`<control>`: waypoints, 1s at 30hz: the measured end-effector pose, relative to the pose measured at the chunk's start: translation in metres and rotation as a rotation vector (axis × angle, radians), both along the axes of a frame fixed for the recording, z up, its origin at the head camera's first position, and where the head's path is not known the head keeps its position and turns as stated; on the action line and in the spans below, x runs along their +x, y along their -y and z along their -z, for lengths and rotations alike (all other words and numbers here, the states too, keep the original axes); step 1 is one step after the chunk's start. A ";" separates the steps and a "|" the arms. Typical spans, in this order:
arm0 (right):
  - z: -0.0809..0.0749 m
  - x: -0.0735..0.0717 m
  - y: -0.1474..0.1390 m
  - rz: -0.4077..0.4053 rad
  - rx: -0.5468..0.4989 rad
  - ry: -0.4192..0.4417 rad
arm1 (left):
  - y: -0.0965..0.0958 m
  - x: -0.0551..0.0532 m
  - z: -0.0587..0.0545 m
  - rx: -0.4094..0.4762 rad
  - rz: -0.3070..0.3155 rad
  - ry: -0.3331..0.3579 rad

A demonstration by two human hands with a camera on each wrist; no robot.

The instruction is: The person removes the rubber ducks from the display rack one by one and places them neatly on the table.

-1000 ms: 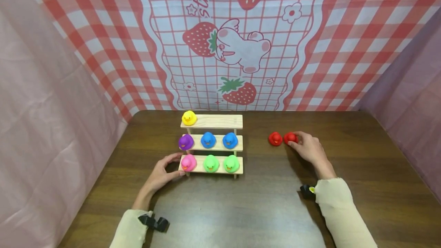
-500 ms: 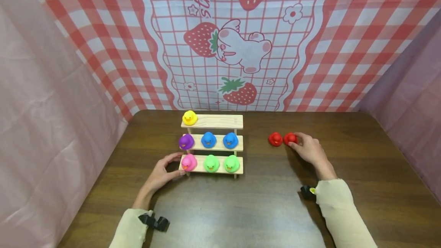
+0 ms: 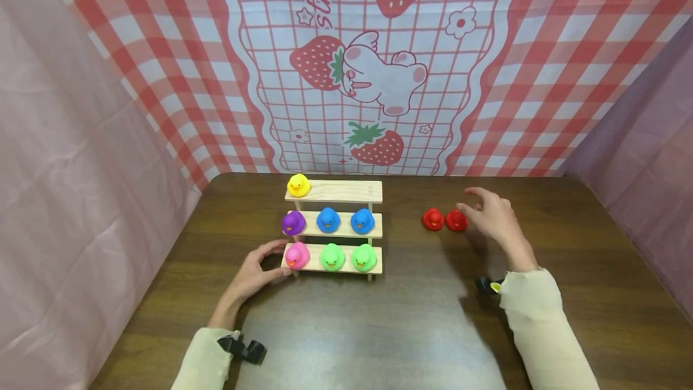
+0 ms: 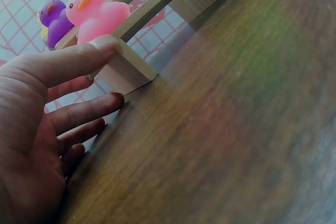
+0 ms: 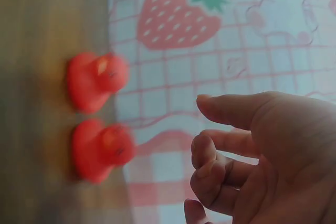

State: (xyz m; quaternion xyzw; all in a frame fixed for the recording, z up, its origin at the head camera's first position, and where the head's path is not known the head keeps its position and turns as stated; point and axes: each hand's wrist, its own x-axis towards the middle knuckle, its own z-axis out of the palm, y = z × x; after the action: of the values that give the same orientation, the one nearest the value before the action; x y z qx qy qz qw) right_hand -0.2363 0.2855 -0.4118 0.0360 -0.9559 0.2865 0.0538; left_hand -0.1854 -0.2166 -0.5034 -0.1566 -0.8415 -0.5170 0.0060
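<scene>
A three-tier wooden display shelf holds several rubber ducks. Its left bottom end is held by my left hand, thumb at the front corner and fingers behind. Closest to that thumb sits a pink duck, with two green ducks along the same tier. A purple duck and two blue ducks occupy the middle tier; a yellow duck is at the top left. Two red ducks stand side by side on the table. Just right of them, my right hand hovers, holding nothing, fingers loosely bent.
The brown wooden table reaches back to a red-checked strawberry cloth. Pink curtains hang at both sides. A black wrist camera sits on the left sleeve, and another black camera on the right.
My right hand has let go of the right red duck and lifted up and away to the right. Both red ducks stay in place, and my left hand has not moved.
</scene>
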 end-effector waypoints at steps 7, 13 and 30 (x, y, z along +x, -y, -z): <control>-0.030 -0.005 0.029 -0.053 -0.015 -0.034 | -0.001 -0.001 0.000 0.008 -0.003 0.013; -0.052 -0.009 0.063 -0.095 -0.051 -0.051 | -0.001 -0.001 0.000 0.002 0.000 0.008; -0.084 -0.026 0.153 -0.239 -0.128 -0.054 | -0.001 -0.001 -0.001 -0.004 -0.010 0.006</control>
State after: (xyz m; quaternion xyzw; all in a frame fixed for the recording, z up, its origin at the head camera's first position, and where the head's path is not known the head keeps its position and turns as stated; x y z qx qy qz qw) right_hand -0.2619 0.1321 -0.3273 0.1536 -0.9228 0.3501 0.0471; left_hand -0.1863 -0.2152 -0.5029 -0.1508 -0.8432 -0.5159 0.0057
